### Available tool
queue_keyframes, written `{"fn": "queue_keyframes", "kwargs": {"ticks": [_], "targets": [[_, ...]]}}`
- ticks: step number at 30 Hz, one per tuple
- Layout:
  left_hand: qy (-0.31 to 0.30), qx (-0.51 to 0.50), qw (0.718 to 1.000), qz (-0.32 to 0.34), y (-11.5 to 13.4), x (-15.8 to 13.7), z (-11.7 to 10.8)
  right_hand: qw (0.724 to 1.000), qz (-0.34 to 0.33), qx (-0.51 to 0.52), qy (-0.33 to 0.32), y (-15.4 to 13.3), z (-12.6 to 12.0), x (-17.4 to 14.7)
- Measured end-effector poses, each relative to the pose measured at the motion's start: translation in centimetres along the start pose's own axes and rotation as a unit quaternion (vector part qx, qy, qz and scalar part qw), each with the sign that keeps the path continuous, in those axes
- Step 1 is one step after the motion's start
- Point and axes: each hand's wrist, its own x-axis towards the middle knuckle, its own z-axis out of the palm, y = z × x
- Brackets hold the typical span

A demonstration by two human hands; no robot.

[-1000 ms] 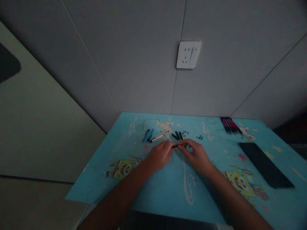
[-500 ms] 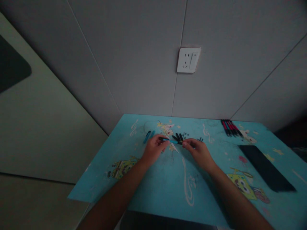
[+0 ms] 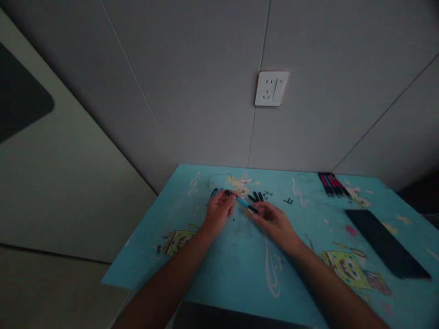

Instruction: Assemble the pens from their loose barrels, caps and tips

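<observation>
A blue pen [image 3: 242, 202] with black ends is held slanting between my two hands, just above the table. My left hand [image 3: 218, 212] is closed on its upper left end. At the lower right end, the thumb and fingers of my right hand [image 3: 276, 224] pinch the black tip section. Behind the pen lie a few short black pen parts [image 3: 255, 197], with tiny dark pieces [image 3: 267, 193] beside them. Blue pen barrels [image 3: 213, 193] lie behind my left hand, partly covered by it. Small black clip-like parts [image 3: 288, 201] sit farther right.
A row of red, black and blue pens [image 3: 332, 184] lies at the back right of the table, which has a blue cartoon-print cover [image 3: 226, 278]. Nearer on the right is a flat black rectangle [image 3: 386, 242]. A wall socket [image 3: 271, 88] is above the table's back edge.
The pen has tilted from nearly level, its right end now lower and nearer to me. My right hand has shifted slightly down and left. The view has moved a little.
</observation>
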Motion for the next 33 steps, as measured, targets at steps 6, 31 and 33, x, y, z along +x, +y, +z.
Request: {"fn": "queue_keyframes", "kwargs": {"ticks": [6, 31, 33], "targets": [[-0.011, -0.036, 0.999, -0.012, -0.1, 0.0, 0.1, 0.998, 0.014, 0.004, -0.057, 0.1, 1.1, -0.4], [0.037, -0.047, 0.998, -0.023, -0.7, -0.1, 0.0, 0.997, 0.019, 0.057, 0.042, -0.2, 2.6, -1.0], [0.018, -0.047, 0.999, -0.019, -0.8, -0.3, -0.1, 0.997, 0.031, 0.057, 0.04, -0.1, 2.4, -0.9]]}}
